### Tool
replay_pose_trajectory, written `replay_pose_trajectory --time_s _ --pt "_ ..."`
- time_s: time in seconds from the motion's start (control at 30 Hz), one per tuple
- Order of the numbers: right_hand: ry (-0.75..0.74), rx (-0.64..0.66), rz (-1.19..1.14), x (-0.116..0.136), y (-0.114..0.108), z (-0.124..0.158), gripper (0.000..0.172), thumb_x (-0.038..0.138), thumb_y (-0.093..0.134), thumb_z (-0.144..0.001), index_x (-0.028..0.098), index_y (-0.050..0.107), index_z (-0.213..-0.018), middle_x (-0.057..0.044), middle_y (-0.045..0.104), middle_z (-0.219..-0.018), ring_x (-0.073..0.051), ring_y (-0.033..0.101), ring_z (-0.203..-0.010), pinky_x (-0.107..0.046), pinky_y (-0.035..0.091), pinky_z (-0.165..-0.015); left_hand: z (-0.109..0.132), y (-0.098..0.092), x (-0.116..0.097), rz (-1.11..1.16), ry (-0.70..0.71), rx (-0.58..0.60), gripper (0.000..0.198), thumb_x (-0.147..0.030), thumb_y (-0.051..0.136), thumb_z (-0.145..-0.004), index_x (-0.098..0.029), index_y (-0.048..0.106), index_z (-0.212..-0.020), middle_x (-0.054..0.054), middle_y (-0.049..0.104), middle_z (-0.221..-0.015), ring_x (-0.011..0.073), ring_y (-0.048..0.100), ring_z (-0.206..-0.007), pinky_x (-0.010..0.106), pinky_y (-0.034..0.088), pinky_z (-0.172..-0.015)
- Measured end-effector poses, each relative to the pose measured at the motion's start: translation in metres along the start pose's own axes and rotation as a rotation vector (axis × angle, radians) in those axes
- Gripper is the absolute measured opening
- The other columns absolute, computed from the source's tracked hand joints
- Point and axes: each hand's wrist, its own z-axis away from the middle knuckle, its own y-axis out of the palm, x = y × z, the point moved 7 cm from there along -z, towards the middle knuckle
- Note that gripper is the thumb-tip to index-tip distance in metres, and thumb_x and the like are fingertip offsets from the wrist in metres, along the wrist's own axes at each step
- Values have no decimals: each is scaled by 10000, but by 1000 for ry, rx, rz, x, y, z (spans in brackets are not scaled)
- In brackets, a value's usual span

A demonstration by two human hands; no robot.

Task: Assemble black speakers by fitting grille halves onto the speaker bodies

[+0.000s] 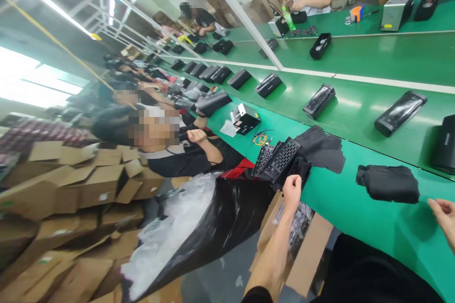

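My left hand [292, 190] is closed, fingers curled in, at the near edge of a stack of black perforated grille frames [282, 158]. What its fingers hold, if anything, is hidden. Below the wrist stands an open carton [309, 255] with clear plastic-wrapped pieces inside. At the right edge of the view, my right hand [443, 218] hovers over the green table [355, 213], fingers loosely bent and partly cut off; nothing shows in them. To its left lies a folded pile of black cloth-like sheets [389, 183]. More black sheets [322, 149] lie beside the frames.
Black speaker-like units [400, 112] stand along the green conveyor [366, 113]. A metal box [245, 118] and coloured wires [262, 138] are farther along my table. A co-worker [185, 151] sits to the left, near a large black plastic bag [231, 218] and stacked cartons [88, 184].
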Motion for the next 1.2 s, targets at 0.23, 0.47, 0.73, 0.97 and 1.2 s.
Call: replay_pose_trajectory --time_s 0.23,0.47,0.73,0.97,1.2 --pt "-10 73 87 71 13 7 372 505 643 -1009 163 713 -1139 -126 752 -1162 -270 730 -1019 -448 599 -921 32 15 -77 234 362 196 203 -331 520 -1022 -221 650 -911 47 658 -889 207 646 -853 323 514 -798" --pt "-14 111 114 68 34 -12 339 388 669 -1043 193 658 -1320 -100 678 -1320 -231 700 -1094 -439 613 -938 158 112 -189 132 1153 691 255 -208 403 -1075 -184 651 -1019 88 665 -920 216 649 -859 334 506 -768" --pt "-130 61 -47 72 19 -16 181 376 675 -819 233 604 -735 -82 685 -953 -273 662 -957 -392 512 -887 195 179 -215 275 1136 904 165 -260 667 -924 -208 594 -786 30 618 -808 184 616 -769 294 494 -707" --pt "-292 263 -379 98 21 23 227 458 599 -828 250 533 -891 -27 693 -855 -200 661 -759 -334 544 -742 131 189 -189 523 471 684 250 -369 553 -1007 -212 668 -1163 77 690 -1004 190 636 -820 325 535 -746" --pt "-457 559 -415 133 17 43 367 549 701 -843 218 683 -1000 -61 742 -900 -225 703 -829 -366 583 -782 82 197 -203 768 184 812 470 -458 732 -863 -184 704 -1244 106 768 -1125 244 693 -1011 349 561 -883"
